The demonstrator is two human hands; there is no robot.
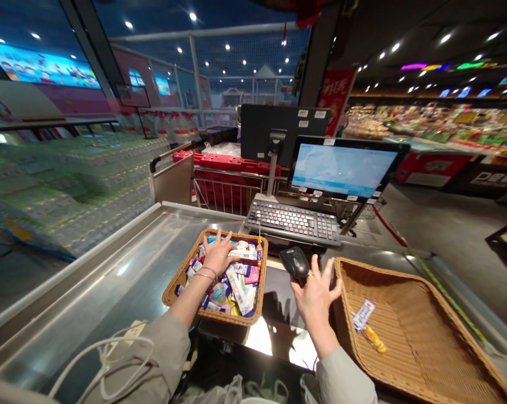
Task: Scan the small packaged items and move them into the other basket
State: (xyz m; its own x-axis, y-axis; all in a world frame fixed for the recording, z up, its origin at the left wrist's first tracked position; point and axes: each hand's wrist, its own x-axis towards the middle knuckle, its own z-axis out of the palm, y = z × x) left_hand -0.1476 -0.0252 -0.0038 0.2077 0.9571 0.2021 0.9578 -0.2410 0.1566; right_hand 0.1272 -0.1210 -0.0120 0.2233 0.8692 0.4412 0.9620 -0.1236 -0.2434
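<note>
My left hand (219, 255) is over the left wicker basket (264, 275), its fingers spread on the small wrapped packets (238, 286) inside. A white packet (243, 254) lies beside its fingertips; I cannot tell whether they touch it. My right hand (316, 297) has its fingers apart, between a black handheld scanner (294, 261) and the near-left rim of the right wicker basket (421, 331). Nothing shows in its grasp. On that basket's floor lie a white-and-blue wrapped bar (364, 315) and an orange-yellow wrapped stick (374, 339).
Behind the baskets stand a black keyboard (293, 220) and a lit monitor (343, 166). The metal counter (144, 269) has a raised edge. A white cable (105, 359) hangs by my left sleeve. Stacked bottle packs (68, 185) are at left.
</note>
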